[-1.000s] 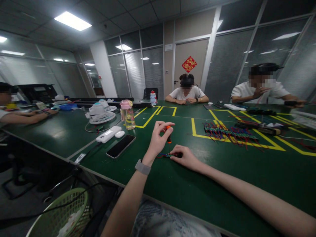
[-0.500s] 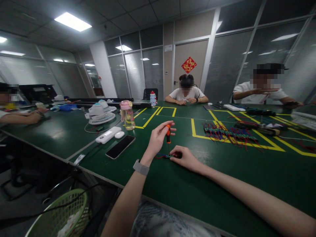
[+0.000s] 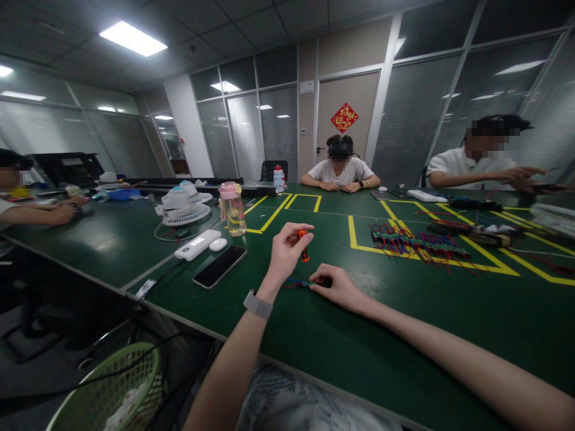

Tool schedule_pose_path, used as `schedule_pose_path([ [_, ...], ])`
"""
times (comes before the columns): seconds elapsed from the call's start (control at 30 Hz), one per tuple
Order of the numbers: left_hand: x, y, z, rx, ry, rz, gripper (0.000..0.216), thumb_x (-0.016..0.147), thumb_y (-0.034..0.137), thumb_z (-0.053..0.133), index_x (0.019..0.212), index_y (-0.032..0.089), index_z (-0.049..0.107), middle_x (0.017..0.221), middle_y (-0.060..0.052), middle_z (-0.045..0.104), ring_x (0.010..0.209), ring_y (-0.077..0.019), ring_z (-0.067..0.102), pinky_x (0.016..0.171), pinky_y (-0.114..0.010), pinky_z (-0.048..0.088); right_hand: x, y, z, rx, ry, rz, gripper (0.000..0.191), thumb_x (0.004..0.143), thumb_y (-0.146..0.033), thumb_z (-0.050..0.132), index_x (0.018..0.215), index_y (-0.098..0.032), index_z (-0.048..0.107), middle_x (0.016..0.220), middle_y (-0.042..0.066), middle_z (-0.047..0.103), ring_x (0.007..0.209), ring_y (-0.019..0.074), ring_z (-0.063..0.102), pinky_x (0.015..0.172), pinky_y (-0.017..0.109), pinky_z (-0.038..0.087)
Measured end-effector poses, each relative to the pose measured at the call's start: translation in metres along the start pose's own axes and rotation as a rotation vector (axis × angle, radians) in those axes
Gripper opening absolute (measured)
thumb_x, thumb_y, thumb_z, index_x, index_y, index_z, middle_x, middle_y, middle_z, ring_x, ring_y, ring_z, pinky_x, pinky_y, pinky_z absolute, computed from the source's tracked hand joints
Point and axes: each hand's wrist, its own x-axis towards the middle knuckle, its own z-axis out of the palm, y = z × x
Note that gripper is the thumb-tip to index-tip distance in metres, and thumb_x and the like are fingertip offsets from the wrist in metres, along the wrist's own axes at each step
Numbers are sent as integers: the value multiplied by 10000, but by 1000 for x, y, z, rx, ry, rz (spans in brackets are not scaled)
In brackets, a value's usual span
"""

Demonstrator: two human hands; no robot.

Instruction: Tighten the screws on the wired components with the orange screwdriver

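My left hand (image 3: 286, 251) grips the orange and black handle of a screwdriver (image 3: 305, 254), its thin shaft pointing down. The shaft's tip meets a small green circuit board (image 3: 307, 284) lying on the table, though the exact contact spot is too small to make out. Red and blue wires (image 3: 293, 282) run out from the board to the left. My right hand (image 3: 335, 287) pinches the board's right end between thumb and fingers. Something dark shows under its curled fingers.
Left of my hands lie a black phone (image 3: 220, 267), a white power strip (image 3: 197, 245) and a pink-lidded bottle (image 3: 232, 209). Rows of wired boards (image 3: 417, 242) sit right, inside yellow tape. White fans (image 3: 185, 214) stand farther left. Several people sit around the green table (image 3: 404, 311).
My left hand's fingers have shifted around the screwdriver handle, and the handle leans slightly more left. My right hand and the board stay put. The person at right has lowered a raised hand.
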Motion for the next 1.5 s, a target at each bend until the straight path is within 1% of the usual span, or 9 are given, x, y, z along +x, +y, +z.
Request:
schedule_pose_path([
  [0.17,-1,2,-1,-53,-75,8,286,886,315,474,1090,211,646,1163,-83,556,1069,-185,548,886,-309,474,0,2,0,-2,-4,-10,116,728,-182,646,833,-165,692,782,31,600,701,136,559,650,267,470],
  [0.33,-1,2,1,-49,-60,-26,260,810,319,599,1025,183,655,941,-62,617,816,-150,603,754,-295,514,0,3,1,-14,-4,-18,116,722,-162,644,828,-171,689,772,26,594,699,136,549,644,267,468],
  [0.43,-1,1,0,98,5,48,206,790,310,626,958,205,685,1046,-68,576,984,-176,560,839,-288,481,0,4,2,-7,2,-15,122,724,-179,648,840,-167,683,775,26,597,694,134,550,648,270,473],
  [0.53,-1,0,1,-57,-99,4,296,887,304,470,1138,236,613,1209,-79,541,1102,-195,534,899,-327,471,0,5,2,3,9,-4,130,729,-207,648,850,-166,672,771,22,596,684,132,553,646,269,475],
  [0.7,-2,-1,2,-79,-81,-37,301,814,300,595,1096,199,621,984,-58,612,841,-147,603,761,-283,509,0,3,2,-3,6,6,87,738,-210,630,802,-162,665,764,27,601,685,138,559,638,269,465],
  [0.9,-2,1,0,-124,-107,-22,276,861,313,518,1093,225,640,1208,-78,533,1071,-194,550,845,-297,491,0,2,2,4,10,26,80,731,-211,633,793,-162,647,758,25,610,684,139,563,635,267,466],
  [1.1,-2,1,-1,-124,-92,-51,284,804,296,608,1062,185,643,963,-59,615,810,-139,604,710,-257,515,0,1,1,11,7,30,89,730,-205,633,805,-156,639,755,26,613,687,137,560,642,266,465],
  [1.3,-1,-2,0,-254,-165,-53,310,876,298,491,1151,210,603,1186,-86,550,1001,-186,583,797,-301,515,-1,2,2,-4,13,17,90,728,-197,629,808,-158,640,758,19,604,684,131,552,641,261,459],
  [1.5,-2,-2,1,-112,-68,-47,274,788,257,628,1051,179,630,907,-34,601,749,-109,583,687,-227,491,-1,2,2,-29,7,8,137,723,-182,634,858,-164,654,753,18,594,684,136,546,647,267,457],
])
